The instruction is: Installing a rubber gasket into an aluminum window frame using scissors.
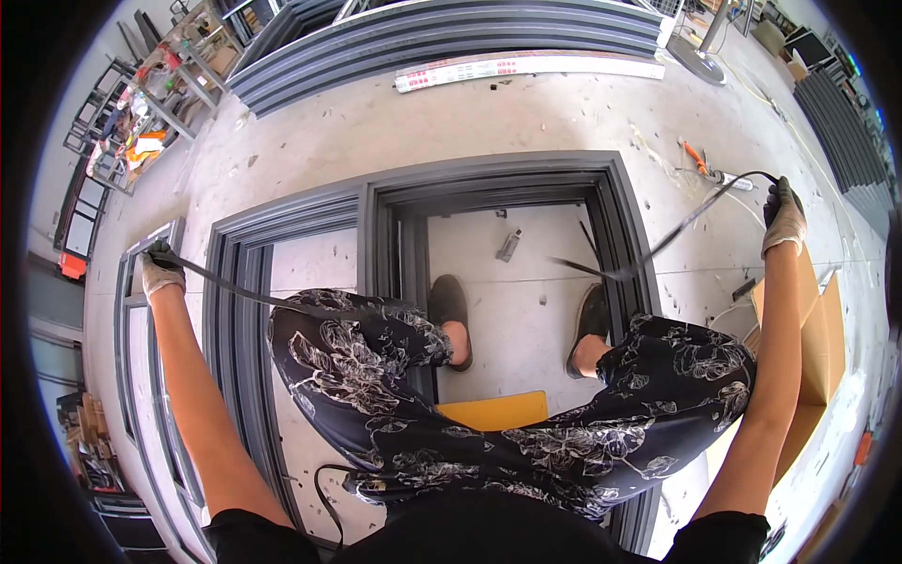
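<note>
My left hand [163,269], in a white glove with dark fingertips, is stretched far to the left, its fingers closed on a black rubber strip [233,288]. That strip runs back to my left knee, where it is lost against my patterned trousers. Out to the right, my gloved right hand [785,218] pinches the end of a black strip [693,218], which sags and curls over the right side of the frame. Whether both hands hold one strip cannot be made out. Between my arms lies a dark grey metal frame [489,169], with my feet inside its right opening.
A small grey metal piece [509,245] lies inside the frame. An orange-handled tool [693,156] and a white tube [733,180] rest beyond its right corner. An open cardboard box [819,329] stands beside my right arm. Stacked grey profiles [460,42] lie at the back.
</note>
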A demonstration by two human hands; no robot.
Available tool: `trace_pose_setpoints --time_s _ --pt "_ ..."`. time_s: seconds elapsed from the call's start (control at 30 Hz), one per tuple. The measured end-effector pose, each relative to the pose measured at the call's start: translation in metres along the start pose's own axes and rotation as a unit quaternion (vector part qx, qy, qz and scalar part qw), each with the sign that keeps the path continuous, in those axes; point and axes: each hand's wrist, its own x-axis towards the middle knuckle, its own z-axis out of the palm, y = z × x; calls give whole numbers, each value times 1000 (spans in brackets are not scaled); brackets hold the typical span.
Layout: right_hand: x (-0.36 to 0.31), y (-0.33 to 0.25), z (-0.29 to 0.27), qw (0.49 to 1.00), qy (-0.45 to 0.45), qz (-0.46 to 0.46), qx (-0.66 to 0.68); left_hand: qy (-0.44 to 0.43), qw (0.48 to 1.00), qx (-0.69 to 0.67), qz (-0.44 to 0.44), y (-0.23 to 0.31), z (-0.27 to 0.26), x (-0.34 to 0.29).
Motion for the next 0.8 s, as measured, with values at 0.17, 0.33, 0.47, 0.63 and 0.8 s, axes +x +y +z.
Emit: trace_pose_setpoints --time_s 0.17,0.33,0.47,0.63,0.8 --pt "-18 -29 2 991 -118 1 -64 -211 975 -40 -65 -40 122 -148" --pt "-132 -50 71 947 -255 -63 -183 -370 920 -50 -119 -61 252 -320" --pt "-199 -81 88 924 -342 -27 -170 -415 883 100 -194 -66 314 -440" --pt "-260 -98 103 887 -431 -5 -168 -560 785 210 -163 -52 331 -521" --pt "-297 -98 120 856 -469 41 -213 -639 708 289 -85 -62 326 -547"
